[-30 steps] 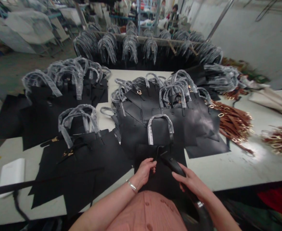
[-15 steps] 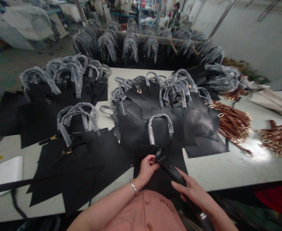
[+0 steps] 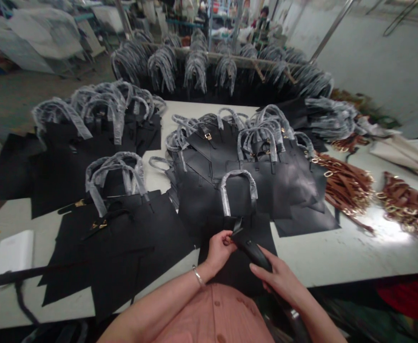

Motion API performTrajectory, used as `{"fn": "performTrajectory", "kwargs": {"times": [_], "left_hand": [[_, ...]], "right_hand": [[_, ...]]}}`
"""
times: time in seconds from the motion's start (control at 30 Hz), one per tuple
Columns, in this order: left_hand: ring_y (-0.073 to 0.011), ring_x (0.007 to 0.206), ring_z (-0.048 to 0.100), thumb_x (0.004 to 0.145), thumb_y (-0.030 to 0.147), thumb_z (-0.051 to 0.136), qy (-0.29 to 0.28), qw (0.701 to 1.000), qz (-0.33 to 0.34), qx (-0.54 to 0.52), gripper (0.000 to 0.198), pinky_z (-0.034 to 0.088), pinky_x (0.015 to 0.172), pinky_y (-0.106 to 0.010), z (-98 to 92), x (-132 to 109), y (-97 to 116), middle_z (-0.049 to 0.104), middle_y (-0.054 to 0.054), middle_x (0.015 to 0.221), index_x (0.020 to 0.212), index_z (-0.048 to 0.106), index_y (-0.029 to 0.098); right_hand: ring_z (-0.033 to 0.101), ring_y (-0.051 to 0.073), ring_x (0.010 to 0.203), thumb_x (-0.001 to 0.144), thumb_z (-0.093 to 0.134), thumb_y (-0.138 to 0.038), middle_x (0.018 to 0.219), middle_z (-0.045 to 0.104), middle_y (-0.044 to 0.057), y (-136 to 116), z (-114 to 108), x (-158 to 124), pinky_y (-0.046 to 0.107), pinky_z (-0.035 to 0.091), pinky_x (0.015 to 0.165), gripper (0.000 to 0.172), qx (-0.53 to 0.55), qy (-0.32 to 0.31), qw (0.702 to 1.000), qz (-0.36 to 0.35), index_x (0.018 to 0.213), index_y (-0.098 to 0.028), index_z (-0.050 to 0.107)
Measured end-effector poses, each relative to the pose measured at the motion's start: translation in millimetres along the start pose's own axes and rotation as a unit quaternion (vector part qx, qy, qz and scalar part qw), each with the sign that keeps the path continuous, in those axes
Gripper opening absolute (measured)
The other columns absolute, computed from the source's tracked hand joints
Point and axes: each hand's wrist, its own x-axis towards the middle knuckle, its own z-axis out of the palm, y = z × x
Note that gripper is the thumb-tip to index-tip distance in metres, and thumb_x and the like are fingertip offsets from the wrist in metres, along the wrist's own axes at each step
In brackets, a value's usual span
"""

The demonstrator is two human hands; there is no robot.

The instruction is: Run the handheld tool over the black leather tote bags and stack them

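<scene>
— What lies nearest on the bench (image 3: 337, 252)?
— One handbag (image 3: 262, 231) at the front edge, with a strap (image 3: 253, 250) over it, between the left hand (image 3: 218, 250) and the right hand (image 3: 280, 281).
— And around it?
— A heap of handbags (image 3: 237, 157) is behind it. A near pile (image 3: 123, 228) and a far pile (image 3: 98, 124) are to the left. Buckled straps (image 3: 344, 183) lie to the right, and a rack of bags (image 3: 230, 59) stands behind the bench.

Short black strap (image 3: 237, 226) upright, touching tilted black tool (image 3: 256, 253) tip.
</scene>
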Motion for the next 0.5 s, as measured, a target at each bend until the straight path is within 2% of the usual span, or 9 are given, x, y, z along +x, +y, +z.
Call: {"fn": "performTrajectory", "kwargs": {"times": [0.1, 0.2, 0.3, 0.37, 0.5], "left_hand": [[-0.0127, 0.062, 0.058, 0.061, 0.013, 0.074, -0.017, 0.999, -0.022, -0.033, 0.032, 0.045, 0.062, -0.023, 4.2, -3, 1, 0.065, -0.002, 0.07, 0.093, 0.068, 0.012], [-0.0154, 0.068, 0.062, 0.073, 0.024, 0.069, -0.039, 0.998, -0.015, -0.049, 0.028, 0.048, 0.066, -0.026, 8.9, -8, 3, 0.069, -0.006, 0.077, 0.098, 0.069, 0.011], [-0.0179, 0.076, 0.064, 0.083, 0.033, 0.06, -0.043, 0.999, -0.002, -0.024, 0.03, 0.049, 0.07, -0.027, 10.3, -13, 4, 0.072, -0.009, 0.087, 0.101, 0.071, 0.012], [-0.0189, 0.077, 0.064, 0.084, 0.034, 0.06, -0.045, 0.999, 0.003, 0.009, 0.029, 0.049, 0.07, -0.027, 9.3, -14, 5, 0.072, -0.009, 0.087, 0.098, 0.073, 0.013], [-0.0201, 0.077, 0.064, 0.082, 0.033, 0.061, -0.057, 0.995, 0.027, 0.078, 0.024, 0.048, 0.069, -0.027, 6.6, -13, 8, 0.072, -0.008, 0.082, 0.086, 0.076, 0.015]], "right_hand": [[0.054, 0.015, 0.042, 0.074, 0.065, -0.044, 0.045, 0.054, -0.007, -3, -3, 16, 0.025, 0.043, 0.043, 0.065, -0.016, 0.082, 0.996, -0.01, 0.128, -0.011, 0.049], [0.057, 0.015, 0.048, 0.071, 0.069, -0.041, 0.054, 0.06, -0.002, -5, -4, 37, 0.026, 0.045, 0.047, 0.043, -0.018, 0.13, 0.991, -0.011, 0.102, -0.012, 0.059], [0.06, 0.016, 0.056, 0.068, 0.071, -0.038, 0.068, 0.066, 0.002, -1, 0, 54, 0.026, 0.046, 0.052, 0.035, -0.01, 0.157, 0.987, -0.022, 0.092, -0.015, 0.059], [0.061, 0.016, 0.061, 0.067, 0.072, -0.036, 0.074, 0.067, 0.003, 4, 5, 61, 0.026, 0.046, 0.055, 0.034, 0.0, 0.166, 0.986, -0.03, 0.091, -0.016, 0.058], [0.063, 0.017, 0.064, 0.062, 0.074, -0.027, 0.074, 0.068, 0.002, 11, 13, 66, 0.026, 0.047, 0.058, 0.031, 0.024, 0.172, 0.984, -0.036, 0.087, -0.017, 0.059]]}}
